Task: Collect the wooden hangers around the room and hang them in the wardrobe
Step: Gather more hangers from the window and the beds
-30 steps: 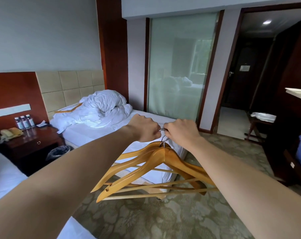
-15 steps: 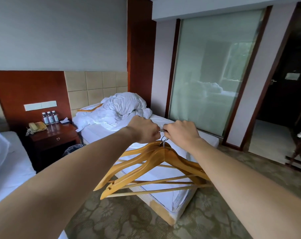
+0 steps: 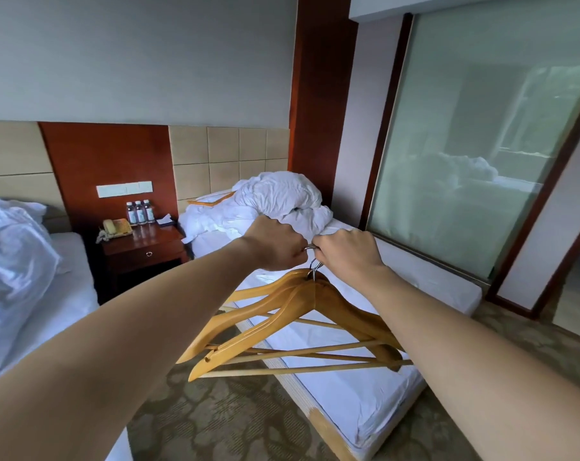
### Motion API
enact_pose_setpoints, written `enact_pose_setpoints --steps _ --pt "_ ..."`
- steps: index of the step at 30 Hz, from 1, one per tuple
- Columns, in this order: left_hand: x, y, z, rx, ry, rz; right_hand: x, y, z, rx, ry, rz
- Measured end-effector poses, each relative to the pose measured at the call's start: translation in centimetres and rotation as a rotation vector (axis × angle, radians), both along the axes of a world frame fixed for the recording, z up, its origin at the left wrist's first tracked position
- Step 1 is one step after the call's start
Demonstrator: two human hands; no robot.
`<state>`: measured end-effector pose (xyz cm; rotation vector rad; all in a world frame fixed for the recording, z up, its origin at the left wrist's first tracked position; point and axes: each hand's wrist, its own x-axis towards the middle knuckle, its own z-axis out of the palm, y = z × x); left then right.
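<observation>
A bunch of wooden hangers point(image 3: 298, 314) is held out in front of the body over the near corner of the far bed point(image 3: 365, 404). Its metal hooks point(image 3: 315, 265) are gathered between the two fists. The fingers of the left hand point(image 3: 275, 244) are curled tightly round the hooks from the left, and those of the right hand point(image 3: 348, 254) are clamped on them from the right, the knuckles almost touching. The bunch hangs below the hands with its long axes running left to right and its bars fanned out unevenly. One more loose hanger point(image 3: 212, 200) can be made out at the head of the same bed, beyond the hands and to their left. It lies flat on the sheet just beside the crumpled duvet point(image 3: 275, 197), under which its right end seems to be tucked, and its length runs roughly left to right along the headboard. The left hand is judged the nearer to it, so the bunch would probably have to be passed wholly to the right hand before a reach is made. A nightstand point(image 3: 142, 251) stands left of that bed. No wardrobe is seen, so the hanging itself is not yet begun.
</observation>
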<state>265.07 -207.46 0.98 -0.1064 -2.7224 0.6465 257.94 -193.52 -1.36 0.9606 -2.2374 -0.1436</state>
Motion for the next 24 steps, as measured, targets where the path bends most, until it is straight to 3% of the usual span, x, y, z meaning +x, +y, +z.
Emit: enact_pose_setpoints --steps 7,12,24 --pt "-5.2 -7.0 -0.2 0.009 0.003 0.078 -5.7 -7.4 0.2 0.060 0.018 0.094" --pt "-8.8 -13.1 0.0 0.010 -0.004 0.116 -10.2 -14.1 0.2 -0.026 -0.023 0.102" --pt "-18.0 -23.7 -0.3 -0.016 -0.026 0.117 -19.2 -24.4 -0.8 -0.026 -0.080 0.178"
